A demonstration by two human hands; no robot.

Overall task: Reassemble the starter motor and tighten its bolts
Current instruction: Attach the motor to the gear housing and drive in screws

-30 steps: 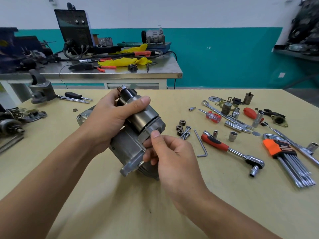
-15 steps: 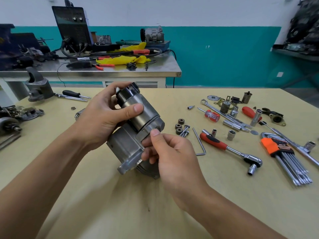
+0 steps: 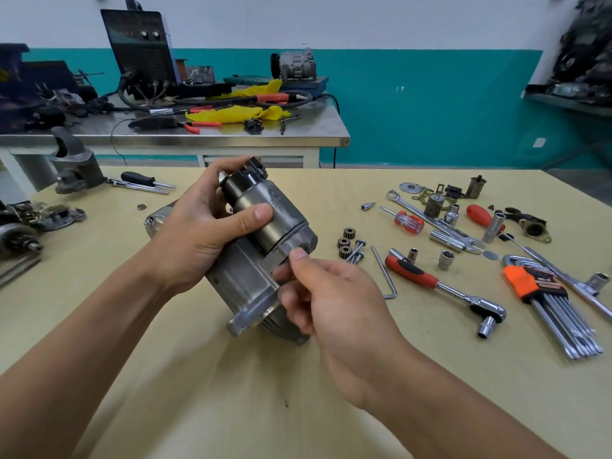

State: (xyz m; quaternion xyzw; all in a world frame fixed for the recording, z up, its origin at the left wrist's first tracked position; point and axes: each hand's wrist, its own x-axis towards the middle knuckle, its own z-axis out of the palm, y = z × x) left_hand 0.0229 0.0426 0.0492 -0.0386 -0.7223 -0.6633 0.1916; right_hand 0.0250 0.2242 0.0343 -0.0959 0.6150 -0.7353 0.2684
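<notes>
Fingers (image 3: 215, 173) of our left hand (image 3: 195, 233) curl over the far end of the starter motor (image 3: 241, 283), w/ the thumb laid flat across its dark cylinder: a full grip. Thumb & forefinger of our right hand (image 3: 334, 313) pinch the rim where that cylinder meets the body, and the other fingers curl against the housing side. We can't tell whether a small part sits btw the tips.

The motor is two-tone. On top is a dark grey cylinder w/ a black end cap & terminal block, and beneath it a lighter brushed-metal housing ending in a flat flange. It sits tilted at the middle of the table (image 3: 198, 392), low end down on the yellow top and cap end raised toward the far side.

Vs 1 s ago little differs. Both grips are the same, but the cap end has swung slightly to the right and shows us a bit more of its face.

Both forearms come in from the near edge, the left one from the lower left w/ the wrist straight. The right wrist is bent so that the back of the hand faces us.

Loose bolts (image 3: 356, 251) lie just right of the motor, touching a cluster of small gears (image 3: 346, 241). The ratchet (image 3: 443, 286) & hex-key set (image 3: 546, 299) lie further right — well apart from both hands.
</notes>
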